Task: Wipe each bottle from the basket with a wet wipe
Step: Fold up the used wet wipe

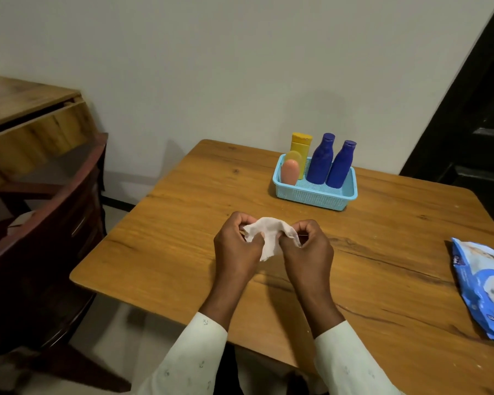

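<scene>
Wooden table (183,238): basket (314,195), wipes packet (485,283).

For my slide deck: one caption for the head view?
Both hands spread a wet wipe; bottles wait in the blue basket.

White wipe (264,235), plain and unmarked. Light blue basket (314,195), its walls a fine grid of tiny holes. Inside it, two deep blue bottles (321,161) with matching blue caps, one yellow bottle (300,151) under a darker yellow cap, and a salmon-pink tube (290,172) in front of it. The table (183,223) is honey-brown wood, streaked with dark grain lines and knots. At the right edge, a blue pack (485,286) printed with pale, cloudy white shapes. The sleeves (194,360) are off-white, dotted with small grey anchor motifs. Behind it all, the wall (240,67) is plain off-white.
</scene>
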